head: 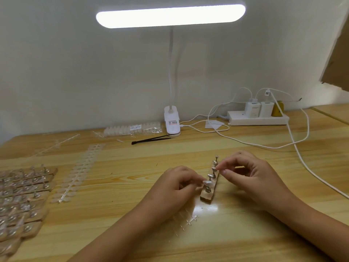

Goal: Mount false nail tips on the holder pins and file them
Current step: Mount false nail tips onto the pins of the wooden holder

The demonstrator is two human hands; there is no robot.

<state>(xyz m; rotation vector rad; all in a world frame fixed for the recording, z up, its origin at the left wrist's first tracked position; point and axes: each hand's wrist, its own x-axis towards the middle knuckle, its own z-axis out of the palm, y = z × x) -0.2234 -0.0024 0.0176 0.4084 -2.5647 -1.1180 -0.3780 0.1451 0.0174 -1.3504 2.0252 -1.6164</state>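
At centre frame our left hand [177,181] was curled, pinching a pale oval false nail tip [207,182] atop the nearest pin of the small wooden holder strip [206,197]. Our right hand [251,173] pinched a silver metal pin [213,168] farther up. We counted five pins. At upper middle, one clear plastic bag [132,128] held white tips.

Your left hand [179,181] pinches a pale nail tip [207,183]. The nail tip sits on a pin near the close end of the holder [206,197]. Your right hand [247,173] pinches the top of the middle pin [213,169]. The holder lies on the wooden table [132,167], between your hands. On your left are a pile of more holders [24,195] and a long strip of tips [79,173]. At the back are a bright lamp [171,16], black tweezers [151,139] and a white power strip [257,119].
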